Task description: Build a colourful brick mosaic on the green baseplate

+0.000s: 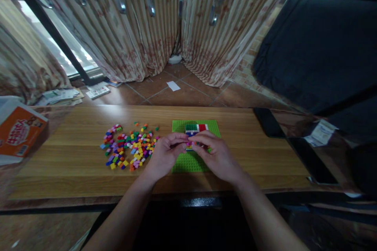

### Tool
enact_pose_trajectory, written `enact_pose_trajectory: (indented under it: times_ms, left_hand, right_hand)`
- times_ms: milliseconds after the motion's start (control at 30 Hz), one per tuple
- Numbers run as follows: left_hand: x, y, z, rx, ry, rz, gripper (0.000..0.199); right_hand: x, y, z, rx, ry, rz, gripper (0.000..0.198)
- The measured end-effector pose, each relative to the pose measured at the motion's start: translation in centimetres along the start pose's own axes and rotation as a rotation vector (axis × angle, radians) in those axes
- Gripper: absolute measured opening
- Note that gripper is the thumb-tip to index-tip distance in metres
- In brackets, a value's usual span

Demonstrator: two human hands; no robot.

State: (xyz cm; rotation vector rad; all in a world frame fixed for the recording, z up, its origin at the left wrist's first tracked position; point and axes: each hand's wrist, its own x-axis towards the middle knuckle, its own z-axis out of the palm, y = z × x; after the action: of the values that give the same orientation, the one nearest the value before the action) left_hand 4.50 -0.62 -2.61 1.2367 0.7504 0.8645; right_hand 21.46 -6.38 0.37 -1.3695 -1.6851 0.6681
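A green studded baseplate [191, 163] lies on the wooden table, with rows of green, white, red and blue toy bricks built on its upper middle. Over these rows, my left hand [166, 151] and my right hand [216, 155] meet with their fingertips pinched together. Between the fingertips shows a small pink toy brick [189, 144], which both hands appear to grip. Fingers cover part of it, and whether it touches the bricks below is hidden. Left of my left hand spreads a loose pile of small toy bricks [137, 149] in many colours.
Two dark phone-like slabs, one at the table's back right [268, 122] and another at its right end [313, 160], lie flat. An orange and white box [22, 133] stands at the left end. Striped curtains [141, 35] hang beyond the table [88, 182].
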Motion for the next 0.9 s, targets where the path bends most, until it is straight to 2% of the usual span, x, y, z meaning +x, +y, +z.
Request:
enact_pose_trajectory:
  times_ms: [200, 433, 633, 733, 833, 900]
  left_hand:
    - [0.0, 0.1, 0.1, 0.026, -0.038, 0.003, 0.028]
    - [-0.2, 0.3, 0.4, 0.066, -0.036, 0.009, 0.028]
    - [0.4, 0.0, 0.2, 0.195, 0.092, 0.011, 0.022]
    - [0.6, -0.5, -0.2, 0.276, 0.132, 0.010, 0.021]
    - [0.7, -0.9, -0.3, 0.336, 0.129, 0.004, 0.020]
    - [0.7, -1.0, -0.3, 0.348, 0.115, 0.003, 0.020]
  right_hand:
    - [0.0, 0.1, 0.5, -0.076, -0.011, -0.068, 0.016]
    - [-0.3, 0.0, -0.2, -0.165, -0.040, -0.035, 0.016]
    - [-0.4, 1.8, -2.3, -0.222, 0.120, 0.119, 0.014]
    - [-0.3, 2.8, -2.8, -0.217, 0.115, 0.106, 0.012]
    - [-0.2, 3.6, -2.3, -0.192, 0.100, 0.058, 0.009]
    - [-0.2, 4.0, -1.7, -0.156, 0.136, 0.074, 0.006]
